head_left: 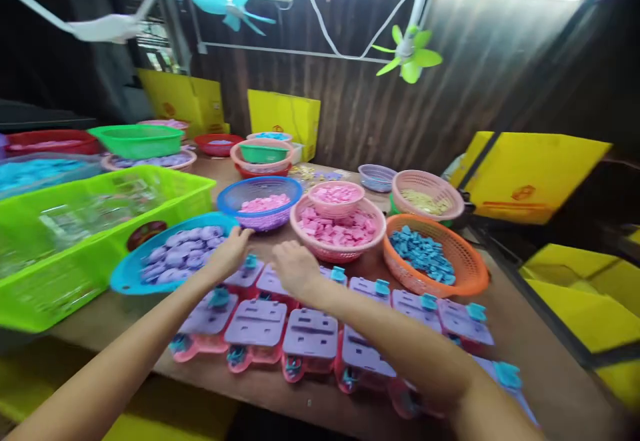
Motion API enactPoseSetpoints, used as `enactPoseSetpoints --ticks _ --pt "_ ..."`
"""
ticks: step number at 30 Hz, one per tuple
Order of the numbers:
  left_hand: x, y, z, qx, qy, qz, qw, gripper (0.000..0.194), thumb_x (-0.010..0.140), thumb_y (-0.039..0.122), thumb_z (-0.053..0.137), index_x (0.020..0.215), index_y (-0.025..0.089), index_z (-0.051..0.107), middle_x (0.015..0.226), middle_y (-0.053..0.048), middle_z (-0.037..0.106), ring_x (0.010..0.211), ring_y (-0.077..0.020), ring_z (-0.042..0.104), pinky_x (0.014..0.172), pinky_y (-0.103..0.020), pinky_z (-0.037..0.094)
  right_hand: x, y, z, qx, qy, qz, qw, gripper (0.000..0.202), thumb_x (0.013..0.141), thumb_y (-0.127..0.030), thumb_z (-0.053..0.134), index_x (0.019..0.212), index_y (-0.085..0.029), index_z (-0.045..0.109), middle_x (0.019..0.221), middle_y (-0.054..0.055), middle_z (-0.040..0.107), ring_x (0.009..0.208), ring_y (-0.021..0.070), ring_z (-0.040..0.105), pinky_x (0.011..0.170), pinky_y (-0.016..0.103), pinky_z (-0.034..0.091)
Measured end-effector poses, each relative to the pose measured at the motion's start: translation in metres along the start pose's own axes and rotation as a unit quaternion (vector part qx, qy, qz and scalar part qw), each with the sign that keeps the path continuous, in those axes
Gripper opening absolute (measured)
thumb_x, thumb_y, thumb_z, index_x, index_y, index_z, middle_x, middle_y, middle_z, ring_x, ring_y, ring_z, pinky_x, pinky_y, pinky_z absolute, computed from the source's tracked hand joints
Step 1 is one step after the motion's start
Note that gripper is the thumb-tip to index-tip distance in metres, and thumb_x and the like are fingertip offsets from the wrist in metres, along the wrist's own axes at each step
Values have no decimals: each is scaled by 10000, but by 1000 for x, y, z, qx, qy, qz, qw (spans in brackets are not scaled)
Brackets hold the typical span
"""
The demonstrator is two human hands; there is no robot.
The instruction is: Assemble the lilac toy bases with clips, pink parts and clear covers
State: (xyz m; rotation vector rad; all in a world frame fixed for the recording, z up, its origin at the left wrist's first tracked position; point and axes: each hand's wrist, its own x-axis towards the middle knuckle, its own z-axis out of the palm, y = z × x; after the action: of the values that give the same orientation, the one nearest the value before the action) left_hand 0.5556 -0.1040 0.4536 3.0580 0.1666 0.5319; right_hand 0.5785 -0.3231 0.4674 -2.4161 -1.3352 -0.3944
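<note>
Head view: I look down the person's two forearms onto a brown tabletop point(527, 324), and I take the pink basket point(345, 252) near the middle as my landmark. Nearer to me than the pink basket stand pink boxes point(315, 364) with purple lids point(310, 335), in rows partly covered by the right forearm. The right hand point(295, 267) is just left of the pink basket and nearer to me, over the back row; its fingers curl inward, and I cannot tell whether its grip holds anything. The left hand point(237, 247) is farther left of the pink basket, close by the teal bowl point(125, 274); its grip looks narrow, but I cannot tell if anything is in it.

As I judge it, the lidding is done on the boxes I can see, and blue clips point(429, 301) show on many of them. Slots in the lids show dark, so I read those spots as unfilled. Plenty of loose stock is left: pink pieces point(330, 227) in the pink basket, blue pieces point(425, 257) in the orange basket point(467, 261) to its right, and purple pieces point(185, 254) in the teal bowl to its left. Farther left of the pink basket, clear parts point(100, 211) lie in a green crate point(60, 287). I cannot make out the boxes under the right forearm well enough to judge them.
</note>
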Motion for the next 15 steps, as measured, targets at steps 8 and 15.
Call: enactPoseSetpoints --ticks 8,15 --pt "62 170 12 -59 56 203 976 305 852 167 428 1135 148 539 1085 -100 594 1032 -227 550 901 -347 428 -125 276 -101 -98 -134 300 939 195 846 -188 446 893 -142 630 886 112 637 832 214 601 709 299 415" --pt "140 379 83 -113 -165 390 899 169 814 164 556 960 141 638 983 -92 642 921 -222 601 839 -377 470 -177 380 -60 -100 -256 318 907 317 819 -287 596 1115 -176 572 1058 75 604 928 193 585 818 367 452"
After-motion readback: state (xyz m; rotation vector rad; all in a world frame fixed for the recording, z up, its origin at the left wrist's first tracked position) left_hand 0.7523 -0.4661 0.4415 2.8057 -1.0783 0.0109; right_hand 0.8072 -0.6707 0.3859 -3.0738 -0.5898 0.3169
